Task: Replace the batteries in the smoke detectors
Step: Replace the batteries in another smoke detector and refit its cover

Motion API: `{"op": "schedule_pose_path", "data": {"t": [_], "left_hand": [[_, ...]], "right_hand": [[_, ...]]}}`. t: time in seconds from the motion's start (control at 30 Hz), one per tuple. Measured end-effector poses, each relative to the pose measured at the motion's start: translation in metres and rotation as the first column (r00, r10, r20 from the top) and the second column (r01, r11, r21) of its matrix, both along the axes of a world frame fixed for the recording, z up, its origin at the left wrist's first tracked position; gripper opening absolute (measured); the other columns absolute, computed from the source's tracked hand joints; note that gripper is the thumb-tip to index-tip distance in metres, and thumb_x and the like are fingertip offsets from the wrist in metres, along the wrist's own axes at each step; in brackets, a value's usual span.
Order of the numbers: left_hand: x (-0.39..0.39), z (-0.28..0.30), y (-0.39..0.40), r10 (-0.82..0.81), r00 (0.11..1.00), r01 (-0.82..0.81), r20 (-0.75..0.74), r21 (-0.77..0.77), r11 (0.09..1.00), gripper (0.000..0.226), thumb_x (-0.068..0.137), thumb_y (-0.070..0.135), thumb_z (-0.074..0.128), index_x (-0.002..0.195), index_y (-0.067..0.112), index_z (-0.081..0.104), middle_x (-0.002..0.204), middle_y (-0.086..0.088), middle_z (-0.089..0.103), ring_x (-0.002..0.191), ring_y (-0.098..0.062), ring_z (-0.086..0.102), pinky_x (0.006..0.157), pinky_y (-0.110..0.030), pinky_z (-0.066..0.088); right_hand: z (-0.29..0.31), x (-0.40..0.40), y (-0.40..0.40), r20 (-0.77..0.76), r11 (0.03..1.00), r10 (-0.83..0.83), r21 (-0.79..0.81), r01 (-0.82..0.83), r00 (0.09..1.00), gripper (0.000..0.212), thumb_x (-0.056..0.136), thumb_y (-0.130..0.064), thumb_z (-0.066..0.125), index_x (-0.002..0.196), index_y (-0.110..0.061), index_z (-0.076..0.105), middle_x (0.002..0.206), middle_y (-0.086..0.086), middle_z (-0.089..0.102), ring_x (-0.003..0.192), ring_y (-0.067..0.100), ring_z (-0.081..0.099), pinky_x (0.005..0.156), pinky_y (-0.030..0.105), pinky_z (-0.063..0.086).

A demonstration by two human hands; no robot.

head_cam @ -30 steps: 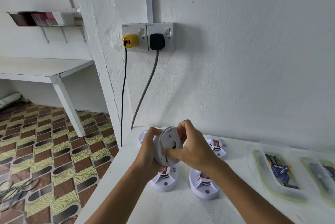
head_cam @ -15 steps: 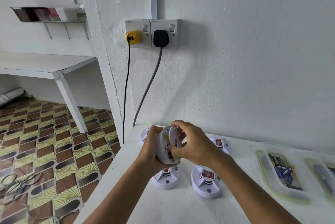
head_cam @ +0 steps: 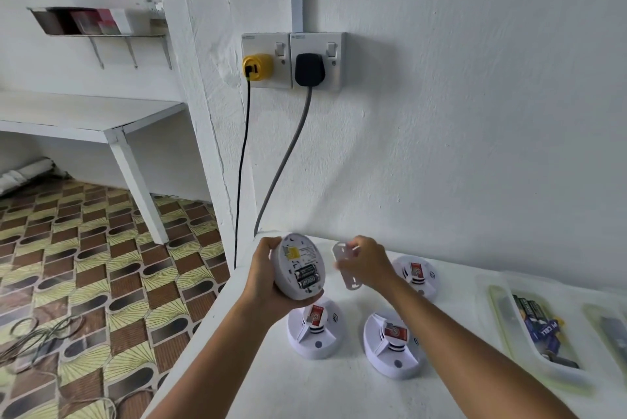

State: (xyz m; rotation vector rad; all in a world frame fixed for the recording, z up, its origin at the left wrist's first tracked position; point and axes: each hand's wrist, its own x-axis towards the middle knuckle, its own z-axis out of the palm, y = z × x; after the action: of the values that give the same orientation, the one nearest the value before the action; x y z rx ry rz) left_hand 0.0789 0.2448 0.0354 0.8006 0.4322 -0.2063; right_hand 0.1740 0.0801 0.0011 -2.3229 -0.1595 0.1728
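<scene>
White plastic, light and rigid — the smoke detector sits back-up in my left hand, fingers wrapped round its rim above the surface. My right hand pinches the thin mounting plate. Two black batteries lie exposed — pry those by their ends.

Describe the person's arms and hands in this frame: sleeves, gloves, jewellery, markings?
Both forearms are bare up to the frame edge: no sleeves in view. The left hand and right hand wear no gloves. No watch, bracelet or ring shows on the visible sides, and no tattoos or markings. The right hand is slightly motion-blurred, so fine detail there is uncertain.
</scene>
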Motion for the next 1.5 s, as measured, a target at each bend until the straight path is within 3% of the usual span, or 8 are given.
{"op": "schedule_pose_path", "data": {"t": [0.2,0.33,0.5,0.63,0.77,0.97,1.33,1.5], "left_hand": [[0.015,0.006,0.002,0.023,0.999,-0.023,0.025,-0.014,1.0,0.042,0.086,0.041,0.044,0.104,0.011,0.065,0.113,-0.021,0.059,0.103,-0.04,0.052,0.09,-0.053,0.042],[0.02,0.008,-0.006,0.047,0.998,-0.046,0.035,-0.017,0.999,0.042,0.086,0.041,0.044,0.106,0.011,0.065,0.113,-0.021,0.06,0.103,-0.04,0.052,0.087,-0.052,0.043],[0.028,0.011,-0.04,0.111,0.991,-0.109,0.08,-0.026,0.994,0.041,0.086,0.04,0.043,0.103,0.011,0.066,0.111,-0.021,0.062,0.105,-0.039,0.053,0.098,-0.055,0.039],[0.035,0.019,-0.105,0.119,0.982,-0.114,0.145,-0.04,0.993,0.043,0.087,0.039,0.04,0.096,0.008,0.068,0.097,-0.02,0.064,0.095,-0.038,0.056,0.092,-0.05,0.042],[0.041,0.026,-0.187,0.082,0.975,-0.089,0.208,0.025,0.996,0.043,0.085,0.038,0.042,0.102,0.007,0.067,0.097,-0.019,0.061,0.093,-0.033,0.056,0.083,-0.044,0.044],[0.038,0.023,-0.32,-0.055,0.955,0.016,0.291,0.137,0.99,0.037,0.086,0.037,0.038,0.085,0.006,0.059,0.073,-0.011,0.052,0.066,-0.024,0.053,0.057,-0.029,0.039],[0.031,0.013,-0.455,-0.192,0.88,-0.033,0.435,0.458,0.888,0.052,0.062,0.044,0.051,0.107,0.023,0.068,0.109,-0.014,0.067,0.106,-0.035,0.061,0.083,-0.043,0.05],[0.032,0.009,-0.47,-0.251,0.799,-0.196,0.547,0.632,0.75,0.061,0.061,0.048,0.048,0.113,0.021,0.062,0.104,0.009,0.064,0.089,0.007,0.058,0.075,-0.012,0.047]], "right_hand": [[-0.023,0.015,0.014,0.039,0.918,0.182,-0.364,-0.156,0.983,0.035,0.079,-0.028,0.07,0.105,-0.006,0.062,0.107,0.01,0.067,0.098,0.027,0.062,0.08,0.031,0.047],[-0.008,0.013,0.006,0.116,0.987,0.141,-0.097,-0.13,0.983,0.027,0.086,-0.025,0.063,0.107,-0.008,0.064,0.109,0.006,0.064,0.102,0.022,0.061,0.083,0.027,0.047],[0.041,-0.016,-0.029,0.124,0.942,0.053,0.324,-0.091,0.991,0.015,0.083,-0.011,0.069,0.072,-0.019,0.063,0.075,-0.005,0.065,0.068,0.009,0.061,0.074,0.035,0.055],[0.052,-0.034,-0.086,0.03,0.912,0.089,0.4,-0.093,0.996,0.004,0.082,-0.011,0.07,0.082,-0.015,0.068,0.082,-0.003,0.068,0.056,0.005,0.062,0.057,0.028,0.053],[0.048,-0.04,-0.157,0.037,0.88,-0.033,0.474,0.012,0.999,0.007,0.08,-0.012,0.071,0.085,-0.016,0.068,0.087,-0.004,0.072,0.08,0.014,0.069,0.076,0.04,0.058],[0.037,-0.057,-0.279,0.021,0.823,-0.119,0.561,0.087,0.993,0.015,0.078,-0.011,0.074,0.082,-0.018,0.062,0.08,0.003,0.07,0.068,0.011,0.065,0.068,0.04,0.056],[0.032,-0.074,-0.414,-0.103,0.63,-0.209,0.746,0.215,0.972,0.016,0.083,0.002,0.069,0.081,0.0,0.053,0.08,0.014,0.069,0.074,0.026,0.066,0.072,0.042,0.059],[0.021,-0.075,-0.405,-0.107,0.516,-0.438,0.784,0.346,0.893,0.012,0.079,0.004,0.072,0.084,0.007,0.062,0.08,0.022,0.071,0.072,0.03,0.068,0.071,0.043,0.059]]}}
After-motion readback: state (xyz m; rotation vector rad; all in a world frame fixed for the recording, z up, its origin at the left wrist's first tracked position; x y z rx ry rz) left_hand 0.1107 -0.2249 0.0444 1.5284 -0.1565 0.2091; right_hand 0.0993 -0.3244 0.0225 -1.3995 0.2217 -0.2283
